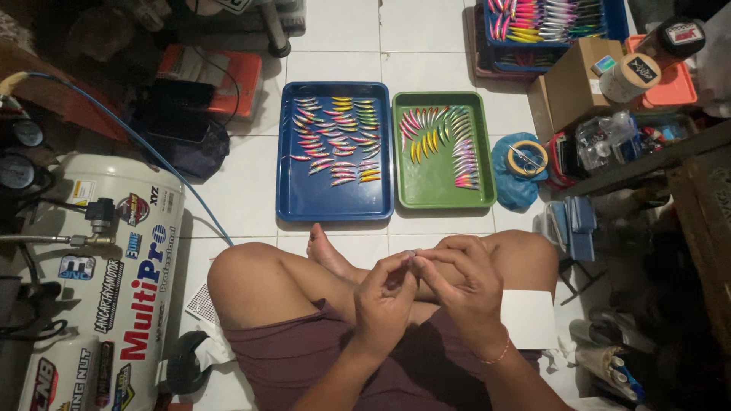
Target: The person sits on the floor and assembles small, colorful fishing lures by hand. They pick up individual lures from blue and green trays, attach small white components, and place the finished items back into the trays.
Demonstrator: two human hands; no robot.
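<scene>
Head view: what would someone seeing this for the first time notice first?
Two trays of bright fishing lures sit side by side on the white tiled floor: the blue tray on the left, the green tray right of it. Below them a seated person's left hand and right hand meet over the lap, pinching a small item too tiny to identify. A white air compressor tank fills the lower left.

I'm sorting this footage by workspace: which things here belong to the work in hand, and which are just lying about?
In hand:
left hand and right hand, pinching one small piece, too small to tell
blue tray of lures
green tray of lures

Lying about:
white compressor tank
cardboard box
tape roll
blue hose
</scene>
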